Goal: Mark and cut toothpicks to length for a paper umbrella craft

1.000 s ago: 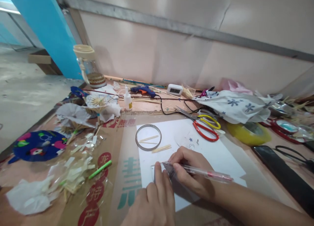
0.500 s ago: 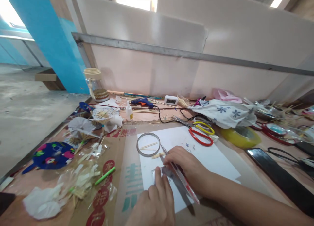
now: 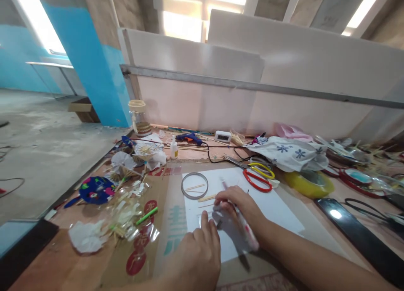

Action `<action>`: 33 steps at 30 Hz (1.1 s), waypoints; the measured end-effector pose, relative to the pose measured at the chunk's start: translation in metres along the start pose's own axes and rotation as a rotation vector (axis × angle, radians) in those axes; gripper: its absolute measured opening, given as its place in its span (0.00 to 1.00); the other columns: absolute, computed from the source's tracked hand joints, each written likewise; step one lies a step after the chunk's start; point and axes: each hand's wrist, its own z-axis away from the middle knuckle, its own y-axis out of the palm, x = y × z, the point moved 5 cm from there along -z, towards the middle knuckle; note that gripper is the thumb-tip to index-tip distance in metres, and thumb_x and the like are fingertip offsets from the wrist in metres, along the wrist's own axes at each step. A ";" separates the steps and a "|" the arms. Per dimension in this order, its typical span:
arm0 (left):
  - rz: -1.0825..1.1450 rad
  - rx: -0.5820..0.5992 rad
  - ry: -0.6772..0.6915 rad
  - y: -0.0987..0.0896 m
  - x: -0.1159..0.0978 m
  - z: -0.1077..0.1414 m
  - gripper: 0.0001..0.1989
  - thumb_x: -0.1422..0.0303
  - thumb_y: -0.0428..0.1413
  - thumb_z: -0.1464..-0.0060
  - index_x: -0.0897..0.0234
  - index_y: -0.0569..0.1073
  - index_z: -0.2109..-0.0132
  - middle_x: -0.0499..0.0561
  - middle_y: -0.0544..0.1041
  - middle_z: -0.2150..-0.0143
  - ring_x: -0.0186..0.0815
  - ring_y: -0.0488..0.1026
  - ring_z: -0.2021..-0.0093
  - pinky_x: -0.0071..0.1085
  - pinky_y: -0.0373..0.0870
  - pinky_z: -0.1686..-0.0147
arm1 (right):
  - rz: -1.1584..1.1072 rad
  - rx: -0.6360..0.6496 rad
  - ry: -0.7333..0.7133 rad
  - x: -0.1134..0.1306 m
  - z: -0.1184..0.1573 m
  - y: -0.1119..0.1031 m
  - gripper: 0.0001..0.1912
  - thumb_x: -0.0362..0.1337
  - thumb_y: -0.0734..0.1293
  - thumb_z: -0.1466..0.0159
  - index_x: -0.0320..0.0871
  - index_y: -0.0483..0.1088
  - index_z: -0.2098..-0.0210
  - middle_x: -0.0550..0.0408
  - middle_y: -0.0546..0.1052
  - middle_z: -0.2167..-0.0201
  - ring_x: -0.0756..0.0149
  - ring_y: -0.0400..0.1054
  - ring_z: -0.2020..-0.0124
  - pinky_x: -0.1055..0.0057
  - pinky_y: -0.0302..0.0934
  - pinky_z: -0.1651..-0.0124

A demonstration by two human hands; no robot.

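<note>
My left hand (image 3: 200,251) lies on the white paper (image 3: 229,247), its fingers stretched out and the fingertips at a small clear flat piece (image 3: 199,219). In my right hand (image 3: 238,202) is a pen (image 3: 248,232) with a pale, red-marked barrel, blurred by motion. Its upper end leans toward me; the writing tip is not clear to see. Under the right hand a small dark patch shows beside my left fingertips. Just beyond the hands lie thin wooden sticks (image 3: 206,197) and a grey ring (image 3: 182,188) with more sticks inside it.
Scissors (image 3: 257,181) with red and yellow handles lie behind the paper, near yellow tape (image 3: 309,186). A black phone (image 3: 356,236) is at right. Paper scraps (image 3: 88,236), a green tube (image 3: 147,215) and a blue fan-shaped piece (image 3: 96,190) fill the left. Farther back are a glue bottle (image 3: 174,148) and glue gun (image 3: 189,138).
My view has tilted up and turned left, so a dark-edged object shows at lower left. The pen has shifted in my right hand and is more blurred. My left hand stays on the paper.
</note>
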 end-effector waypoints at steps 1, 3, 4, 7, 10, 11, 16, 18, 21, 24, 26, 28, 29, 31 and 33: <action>-0.006 0.005 0.005 0.000 0.001 0.000 0.21 0.67 0.53 0.41 0.75 0.76 0.45 0.76 0.75 0.48 0.35 0.74 0.76 0.27 0.67 0.81 | -0.022 0.017 0.016 -0.001 0.001 0.000 0.07 0.34 0.60 0.29 0.47 0.69 0.59 0.55 0.77 0.68 0.62 0.66 0.66 0.67 0.60 0.61; -0.026 0.008 0.012 -0.001 0.002 0.001 0.19 0.68 0.52 0.39 0.72 0.76 0.46 0.73 0.77 0.48 0.34 0.74 0.77 0.25 0.68 0.81 | -0.051 0.044 0.046 -0.001 0.001 0.001 0.07 0.34 0.60 0.29 0.47 0.70 0.58 0.55 0.78 0.67 0.62 0.67 0.65 0.68 0.61 0.61; -0.039 0.006 0.011 -0.002 0.003 0.002 0.17 0.69 0.51 0.39 0.71 0.77 0.47 0.71 0.77 0.49 0.33 0.74 0.77 0.25 0.68 0.81 | -0.055 0.057 0.056 -0.001 0.001 0.002 0.07 0.34 0.60 0.29 0.46 0.70 0.58 0.54 0.78 0.67 0.62 0.67 0.65 0.67 0.62 0.61; -0.060 0.020 0.007 -0.004 0.004 0.003 0.16 0.72 0.52 0.40 0.70 0.76 0.47 0.69 0.78 0.49 0.32 0.74 0.76 0.24 0.68 0.80 | -0.037 0.069 0.081 0.001 0.000 0.002 0.08 0.33 0.59 0.29 0.46 0.70 0.59 0.53 0.77 0.67 0.61 0.68 0.65 0.66 0.63 0.61; -0.028 0.048 0.005 -0.003 0.004 0.003 0.18 0.71 0.53 0.41 0.71 0.75 0.45 0.71 0.77 0.48 0.34 0.75 0.75 0.25 0.70 0.80 | 0.010 0.047 0.101 0.003 -0.001 0.002 0.09 0.32 0.59 0.30 0.45 0.71 0.59 0.51 0.76 0.67 0.60 0.67 0.65 0.65 0.62 0.62; -0.012 0.055 -0.002 -0.003 0.003 0.003 0.19 0.70 0.54 0.42 0.71 0.75 0.45 0.72 0.76 0.47 0.35 0.76 0.75 0.27 0.71 0.79 | 0.028 0.044 0.102 0.003 -0.002 0.002 0.09 0.32 0.59 0.30 0.45 0.71 0.60 0.51 0.76 0.68 0.60 0.67 0.65 0.65 0.62 0.62; 0.005 0.123 -0.042 0.001 0.000 -0.001 0.22 0.72 0.57 0.47 0.71 0.75 0.44 0.72 0.75 0.46 0.39 0.77 0.74 0.30 0.74 0.79 | 0.090 -0.024 0.046 0.002 -0.002 -0.017 0.10 0.36 0.60 0.30 0.44 0.72 0.62 0.49 0.77 0.69 0.59 0.69 0.65 0.65 0.64 0.62; -0.001 0.147 -0.041 0.002 -0.001 -0.003 0.23 0.74 0.57 0.47 0.72 0.75 0.43 0.74 0.75 0.47 0.39 0.78 0.74 0.30 0.74 0.80 | 0.073 -0.058 0.044 0.003 -0.003 -0.037 0.13 0.40 0.59 0.29 0.44 0.73 0.61 0.49 0.78 0.67 0.58 0.71 0.64 0.64 0.65 0.60; -0.003 0.168 -0.022 0.002 -0.002 -0.005 0.23 0.76 0.56 0.46 0.73 0.74 0.43 0.76 0.74 0.46 0.40 0.79 0.72 0.29 0.74 0.79 | 0.004 -0.059 0.091 0.010 -0.009 -0.068 0.20 0.44 0.53 0.26 0.45 0.68 0.43 0.49 0.80 0.60 0.59 0.74 0.58 0.61 0.66 0.53; 0.007 0.185 -0.005 0.000 -0.002 -0.006 0.22 0.77 0.55 0.44 0.74 0.73 0.43 0.77 0.74 0.46 0.39 0.79 0.71 0.27 0.73 0.78 | 0.150 -0.030 0.096 0.025 -0.025 -0.077 0.15 0.39 0.57 0.28 0.44 0.75 0.53 0.46 0.76 0.52 0.58 0.73 0.53 0.62 0.65 0.50; 0.028 0.182 -0.007 -0.002 -0.002 -0.006 0.21 0.78 0.54 0.44 0.75 0.73 0.43 0.77 0.74 0.46 0.39 0.80 0.70 0.27 0.73 0.77 | 0.206 0.130 0.082 0.031 -0.040 -0.058 0.14 0.33 0.58 0.29 0.42 0.76 0.58 0.47 0.76 0.58 0.62 0.73 0.59 0.66 0.66 0.55; 0.045 0.181 -0.019 -0.004 -0.002 -0.007 0.20 0.78 0.54 0.43 0.76 0.73 0.43 0.76 0.75 0.47 0.39 0.80 0.70 0.26 0.73 0.76 | 0.321 0.295 0.118 0.030 -0.055 -0.030 0.12 0.29 0.61 0.32 0.42 0.77 0.58 0.49 0.76 0.59 0.64 0.73 0.61 0.69 0.65 0.58; 0.050 0.182 -0.021 -0.005 -0.002 -0.007 0.20 0.78 0.54 0.43 0.76 0.74 0.44 0.77 0.76 0.48 0.39 0.80 0.69 0.26 0.72 0.76 | 0.419 0.375 0.136 0.028 -0.062 -0.016 0.10 0.30 0.63 0.33 0.43 0.77 0.58 0.49 0.76 0.58 0.64 0.72 0.60 0.70 0.64 0.58; 0.053 0.184 -0.019 -0.006 -0.002 -0.008 0.19 0.78 0.53 0.42 0.78 0.74 0.45 0.77 0.77 0.50 0.39 0.80 0.70 0.26 0.72 0.76 | 0.465 0.433 0.149 0.024 -0.077 0.006 0.07 0.33 0.67 0.34 0.42 0.78 0.60 0.49 0.76 0.60 0.62 0.72 0.60 0.70 0.62 0.60; 0.058 0.182 -0.017 -0.007 -0.003 -0.009 0.18 0.77 0.53 0.42 0.79 0.75 0.45 0.78 0.77 0.50 0.39 0.80 0.70 0.27 0.72 0.76 | 0.491 0.506 0.144 0.022 -0.087 0.022 0.05 0.35 0.69 0.36 0.41 0.78 0.64 0.49 0.77 0.63 0.61 0.72 0.63 0.71 0.61 0.64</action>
